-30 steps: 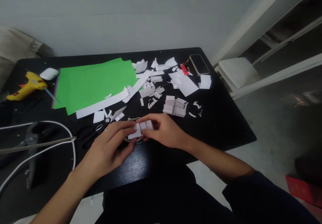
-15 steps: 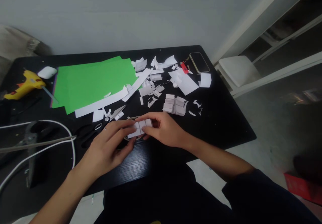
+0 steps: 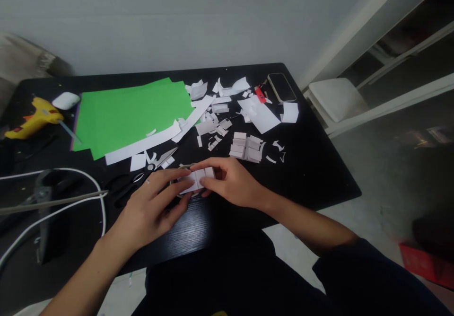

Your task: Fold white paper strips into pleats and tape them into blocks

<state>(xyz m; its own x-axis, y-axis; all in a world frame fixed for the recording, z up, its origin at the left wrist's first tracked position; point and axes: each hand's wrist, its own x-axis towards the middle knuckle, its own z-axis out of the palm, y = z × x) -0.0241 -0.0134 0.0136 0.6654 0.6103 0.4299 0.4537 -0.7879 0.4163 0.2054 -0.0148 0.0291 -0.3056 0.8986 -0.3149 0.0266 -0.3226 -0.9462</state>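
Between my two hands is a small white folded paper piece with crease lines across it. My left hand grips its left end, fingers on top and thumb below. My right hand pinches the right end, its thumb lying on the paper's face. Under the paper shows part of a round, pale ring-like thing, mostly hidden by the fingers. Scissors lie partly behind my left hand, blades toward the paper scraps. Just beyond my right hand sit several similar folded paper pieces.
Green sheets cover the back left of the black table. A yellow glue gun and a white case lie left of them. White cable loops at left. Paper scraps and a phone lie at the back right.
My left fingers have shifted very slightly on the folded paper. Both hands otherwise keep their places, and the things on the table look unchanged.
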